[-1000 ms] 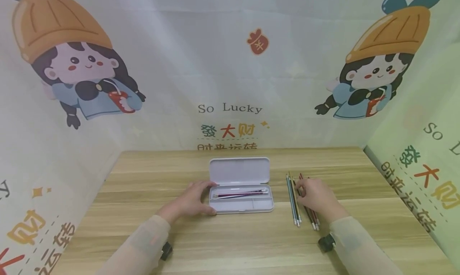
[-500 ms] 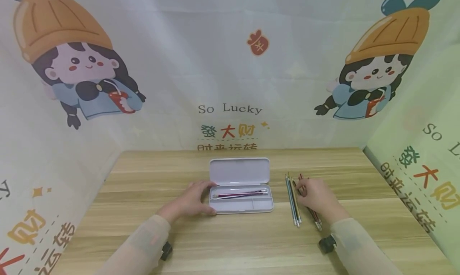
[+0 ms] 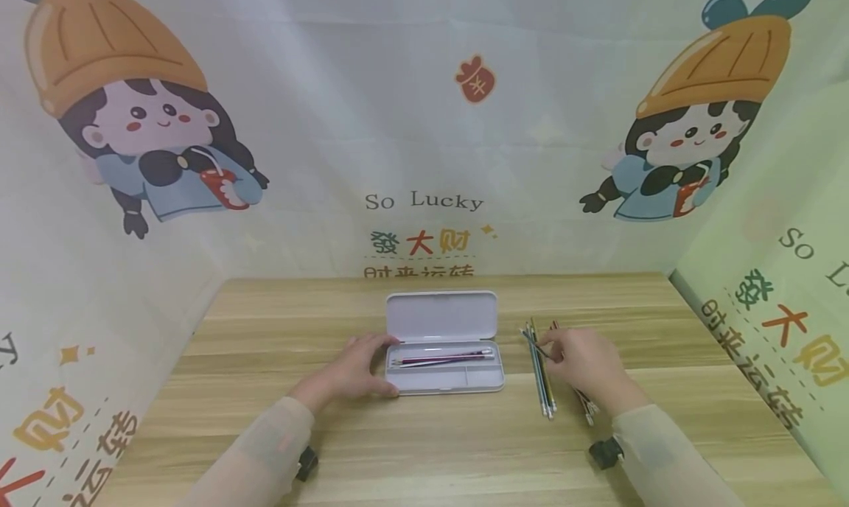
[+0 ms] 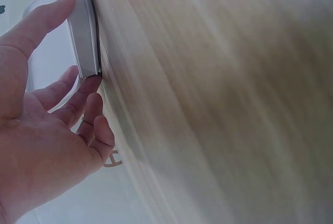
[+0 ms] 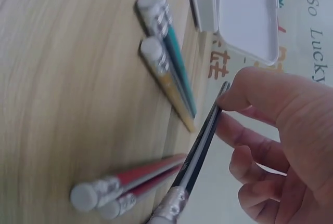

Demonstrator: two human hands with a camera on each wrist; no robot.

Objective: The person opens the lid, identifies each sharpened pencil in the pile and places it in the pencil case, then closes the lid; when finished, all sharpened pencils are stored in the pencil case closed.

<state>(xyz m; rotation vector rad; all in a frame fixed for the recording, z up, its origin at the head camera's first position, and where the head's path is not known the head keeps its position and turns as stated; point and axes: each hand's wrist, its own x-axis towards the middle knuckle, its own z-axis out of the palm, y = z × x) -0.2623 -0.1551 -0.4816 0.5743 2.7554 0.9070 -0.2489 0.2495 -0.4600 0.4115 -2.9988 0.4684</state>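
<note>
In the head view, my left hand (image 3: 354,363) grips the left end of an open white pencil case (image 3: 424,378), thumb at the front corner and fingers at the back. Purple and white pencils (image 3: 441,358) lie in its rear compartment. My right hand (image 3: 587,356) pinches a black pencil (image 5: 200,146) between thumb and forefinger, its silver eraser end pointing down toward me in the right wrist view. Just left of that hand lie blue-green pencils (image 3: 539,382) and a yellow pencil (image 5: 174,96). Red pencils (image 5: 140,177) lie under the right hand, partly hidden by it.
The case's lid (image 3: 441,315) stands raised at the back. A wooden table (image 3: 424,448) carries everything, with a printed cloth (image 3: 318,124) hanging behind and at both sides. Both forearms reach in from the front.
My right hand has drawn the black pencil up from beside the red ones, and its far end now crosses over the blue-green pencils to the left. The left hand stays put.
</note>
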